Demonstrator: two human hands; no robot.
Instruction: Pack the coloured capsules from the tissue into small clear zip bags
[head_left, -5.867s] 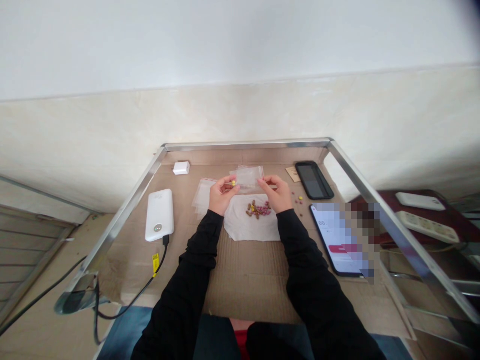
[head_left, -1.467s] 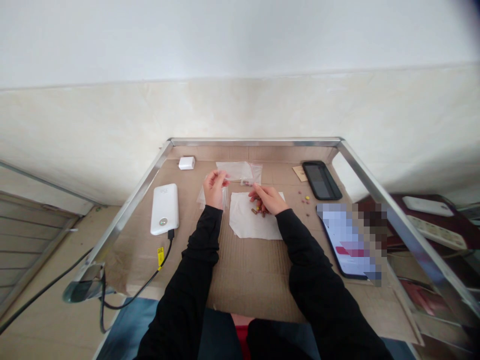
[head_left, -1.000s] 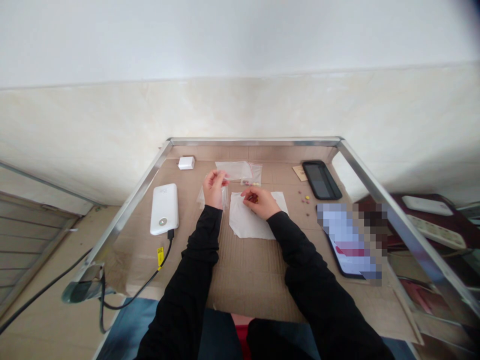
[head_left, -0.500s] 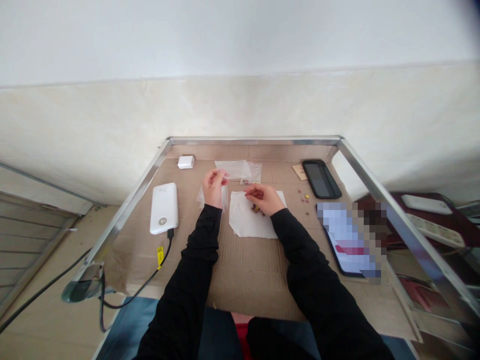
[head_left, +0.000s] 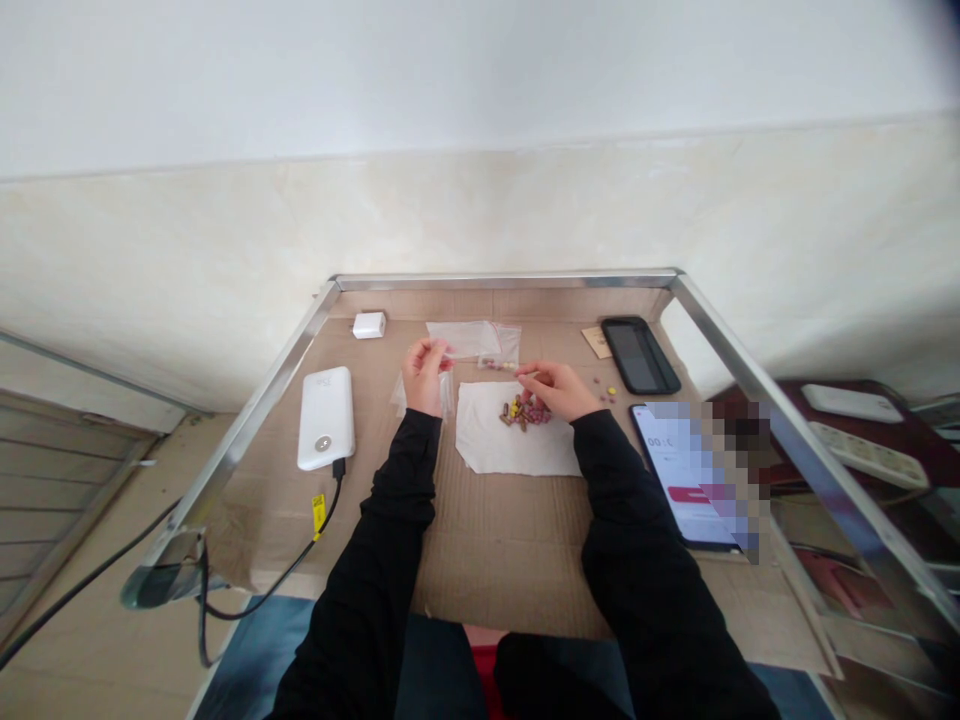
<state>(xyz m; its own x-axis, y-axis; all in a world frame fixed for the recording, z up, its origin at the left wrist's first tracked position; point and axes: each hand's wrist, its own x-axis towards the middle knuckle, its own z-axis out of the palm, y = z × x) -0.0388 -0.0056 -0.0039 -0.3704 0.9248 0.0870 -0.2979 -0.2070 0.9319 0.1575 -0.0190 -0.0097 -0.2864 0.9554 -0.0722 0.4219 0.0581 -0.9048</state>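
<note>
My left hand (head_left: 425, 374) is closed, its fingertips pinching the near left edge of a clear plastic bag (head_left: 466, 338). Another clear bag (head_left: 510, 346) with several small pieces at its bottom lies partly under or beside that one, and more clear plastic (head_left: 448, 397) sits by my left wrist. My right hand (head_left: 559, 388) hovers at the far right of a white cloth or paper sheet (head_left: 480, 440), thumb and fingers drawn together; whatever they hold is too small to make out. Under it lies a pile of small brown, yellow and dark red bead-like pieces (head_left: 529, 411).
On the left are a white power bank (head_left: 326, 418) with a black cable (head_left: 339, 480) and a white charger (head_left: 369, 325). A black phone-like device (head_left: 640, 356), a lit phone (head_left: 686, 480) and a few loose pieces (head_left: 611, 391) lie right. A metal rail (head_left: 510, 281) frames the cardboard-covered table.
My right hand has moved right and slightly back, uncovering more of the pile. Pieces in the bag's bottom now show more plainly. My left hand has stayed nearly still at the plastic bag.
</note>
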